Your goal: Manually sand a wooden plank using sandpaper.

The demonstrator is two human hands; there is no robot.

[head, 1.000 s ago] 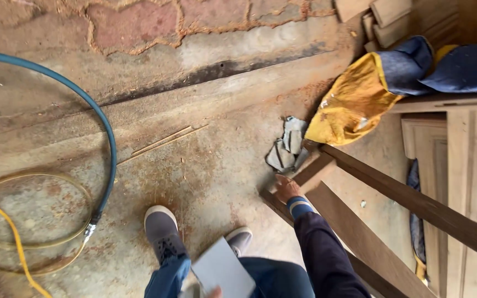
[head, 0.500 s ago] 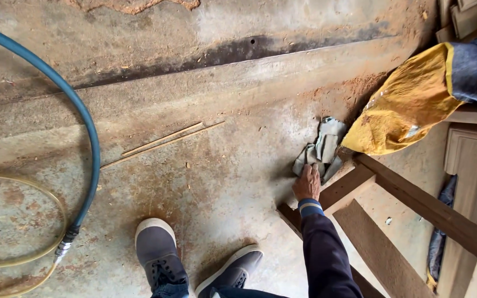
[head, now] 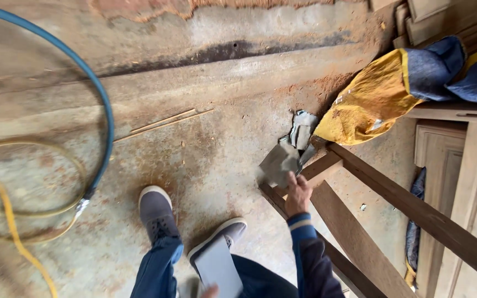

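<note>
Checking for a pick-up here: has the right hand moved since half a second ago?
Yes. The right hand has pulled back from the grey sheet pile by the dark wooden frame, lifting one grey sheet toward the person.

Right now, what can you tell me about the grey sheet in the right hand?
The grey sheet is a thin, flat, dull grey piece, roughly four-sided with uneven edges; it looks like sandpaper or stiff paper, though the material cannot be told for sure. The right hand grips its lower right corner and holds it lifted and tilted above the concrete floor. Just behind it, more grey pieces lie in a crumpled pile on the floor beside a dark wooden frame.
</note>
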